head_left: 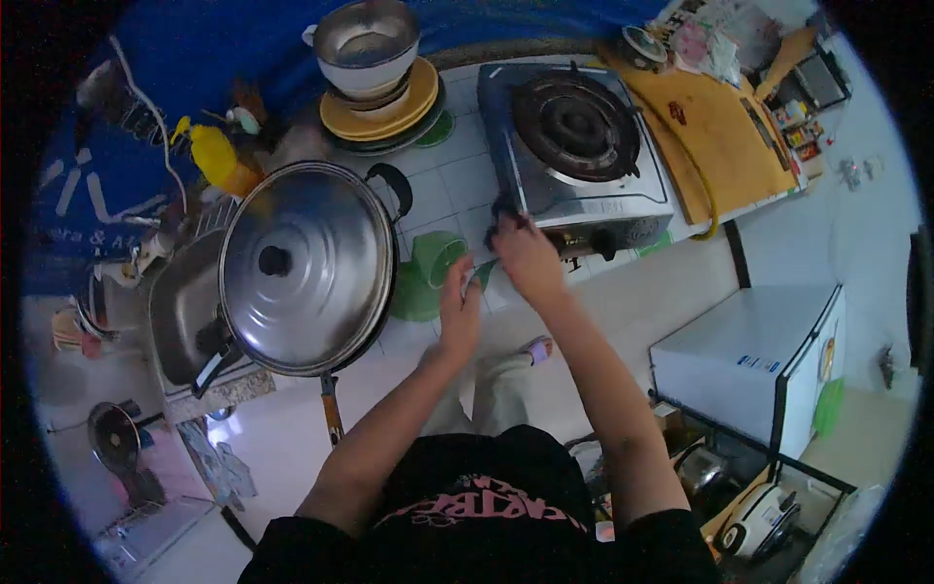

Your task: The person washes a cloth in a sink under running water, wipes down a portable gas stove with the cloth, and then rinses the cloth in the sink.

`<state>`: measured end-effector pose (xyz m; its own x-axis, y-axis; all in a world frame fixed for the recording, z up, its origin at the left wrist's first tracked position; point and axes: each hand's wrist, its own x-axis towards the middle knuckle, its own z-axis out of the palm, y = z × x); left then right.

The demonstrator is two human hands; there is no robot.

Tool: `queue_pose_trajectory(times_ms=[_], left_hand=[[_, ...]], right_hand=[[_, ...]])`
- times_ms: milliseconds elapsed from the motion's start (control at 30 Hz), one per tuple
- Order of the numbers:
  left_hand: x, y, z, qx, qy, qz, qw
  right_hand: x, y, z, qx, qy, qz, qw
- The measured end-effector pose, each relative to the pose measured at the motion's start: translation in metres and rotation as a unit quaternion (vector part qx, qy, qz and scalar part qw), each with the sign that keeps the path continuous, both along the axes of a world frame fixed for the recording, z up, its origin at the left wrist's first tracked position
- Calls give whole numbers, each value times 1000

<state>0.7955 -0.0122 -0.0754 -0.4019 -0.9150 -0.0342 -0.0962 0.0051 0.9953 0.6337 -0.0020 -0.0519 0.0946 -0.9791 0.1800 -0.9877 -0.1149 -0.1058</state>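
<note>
My right hand (528,258) is closed around a dark, crumpled thing that looks like a rag (502,210), at the front left corner of the gas stove (584,206). The stove's single burner (576,125) is bare, and its dark knob (604,241) sits on the front panel. Just left of that corner, my left hand (461,316) hovers over the counter edge with fingers extended and thumb apart. Green round shapes (420,292) show on the tiles beside it; whether they are printed or objects, I cannot tell.
A large lidded pan (306,268) stands on the left beside the sink (180,311). Behind it are stacked bowls and yellow plates (423,97) and a yellow bottle (216,156). A yellow hose (696,156) crosses the wooden board (749,165). A white cabinet (739,341) stands lower right.
</note>
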Motion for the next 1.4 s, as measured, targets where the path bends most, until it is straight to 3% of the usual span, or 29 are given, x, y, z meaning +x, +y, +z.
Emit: queue_pose_trajectory(times_ms=[33,67,133,167,200,233,267,300,333,367,400,433,500,533,600,633,700,733,800,867,933,1000,1067,1133,1233,1400], left_hand=[[0,-2,1,24,26,-4,999],[1,-3,2,48,51,-8,998],[3,-4,20,59,74,-21,995],[4,-3,29,70,89,-39,993],[4,-1,33,74,92,-32,992],[3,-1,37,41,106,-63,991],[-1,1,42,7,121,-93,988],[-10,4,47,15,121,-21,992],[-13,3,46,16,125,-16,992],[-15,-2,42,163,182,24,969],[-19,-10,39,304,236,63,921],[-25,-24,37,332,249,96,905],[-43,-55,53,231,104,167,953],[-52,-73,64,208,131,151,958],[-80,-108,83,139,143,129,971],[-98,-127,89,90,128,123,980],[-136,-170,59,-125,24,114,985],[-151,-186,45,-128,22,117,985],[-171,-204,20,-259,-47,13,965],[-174,-193,13,-264,-82,25,961],[-160,-165,18,-201,-73,16,977],[-142,-119,28,-209,-62,19,976],[-129,-67,47,-129,-115,43,984],[-113,-25,37,-152,-138,41,978],[-103,10,45,-241,-209,21,948],[-119,-23,54,-240,-263,8,934]], right_hand=[[8,11,-9,101,12,15,995],[18,23,-7,105,18,20,994],[37,37,-5,31,-168,-82,982],[49,34,12,36,-165,-76,983],[61,32,29,22,-406,-208,890],[69,27,41,6,-612,-324,722],[70,23,41,10,-608,-321,726],[68,18,41,39,-734,-330,592],[64,15,42,68,-833,-330,438],[63,13,67,89,-770,-320,544],[52,15,72,93,-769,-317,548],[33,22,77,68,-704,-277,651],[-11,37,83,-5,-549,-241,801],[-40,46,81,-50,-463,-245,850],[-114,59,58,-149,-330,-265,894],[-143,59,58,-169,-322,-277,889],[-195,55,51,-191,-316,-289,883],[-220,52,43,-184,-256,-264,912],[-244,46,22,-173,-203,-237,934],[-250,40,5,-100,-295,-237,920],[-248,38,0,-108,-278,-240,924],[-245,39,-1,-117,-292,-255,914],[-237,36,12,-123,-268,-259,920],[-228,35,26,-80,-287,-301,906],[-232,34,17,-117,-237,-277,924],[-232,35,23,-83,-248,-300,917]])
